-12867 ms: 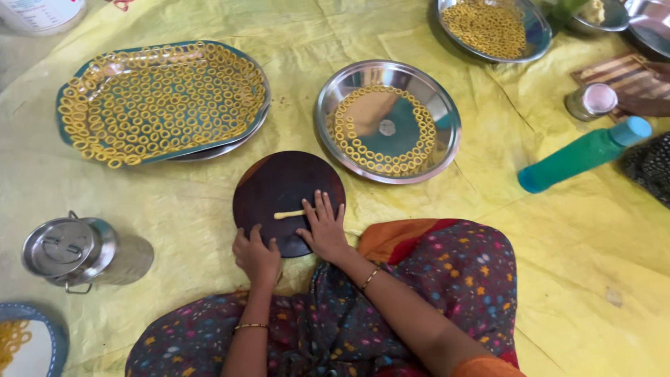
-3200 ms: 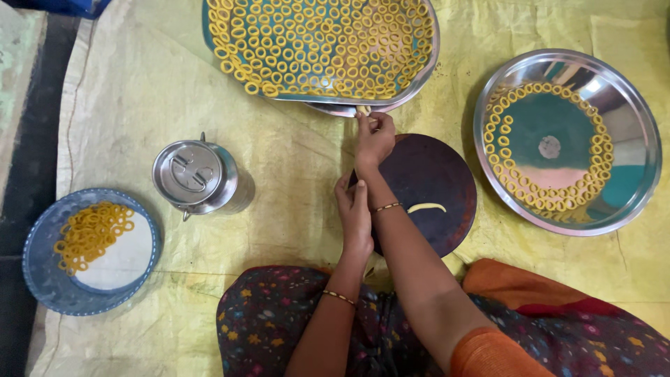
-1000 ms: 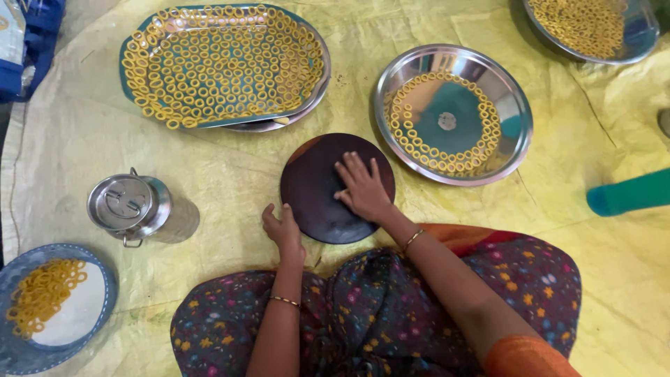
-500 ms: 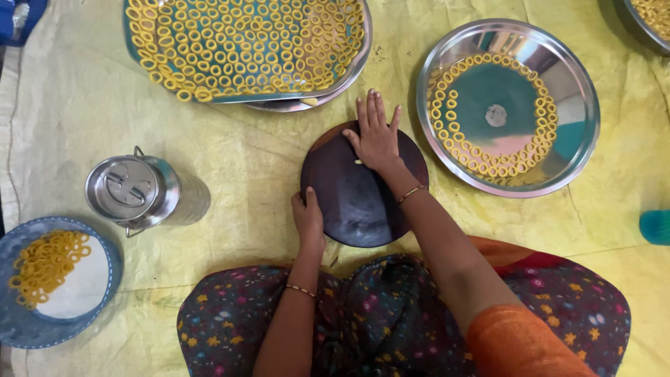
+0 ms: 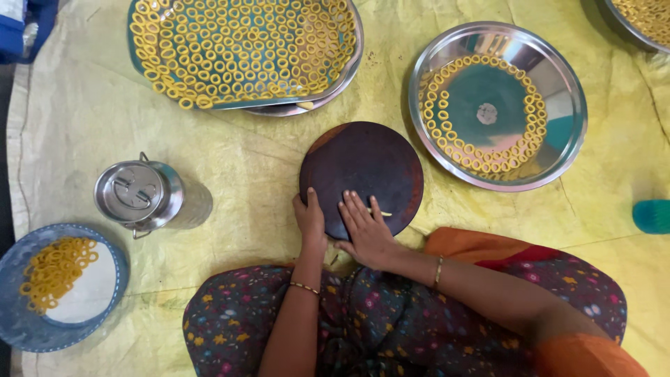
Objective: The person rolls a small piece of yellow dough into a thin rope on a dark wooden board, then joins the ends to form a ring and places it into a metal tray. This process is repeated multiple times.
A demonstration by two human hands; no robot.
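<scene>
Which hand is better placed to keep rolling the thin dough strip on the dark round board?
Right hand: its palm lies on the thin yellow dough strip; left hand grips the dark round board's edge.

floor: yellow cloth sheet (image 5: 230, 174), creased | dark bare floor strip (image 5: 5, 139) at left | light: soft, even

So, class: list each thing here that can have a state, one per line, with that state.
Lidded steel pot: closed.
Big tray: full of dough rings.
Steel plate: rings round the edge, middle bare.
Blue plate: partly filled.
Dark board: dough strip under right hand.
Left hand: gripping board edge.
</scene>
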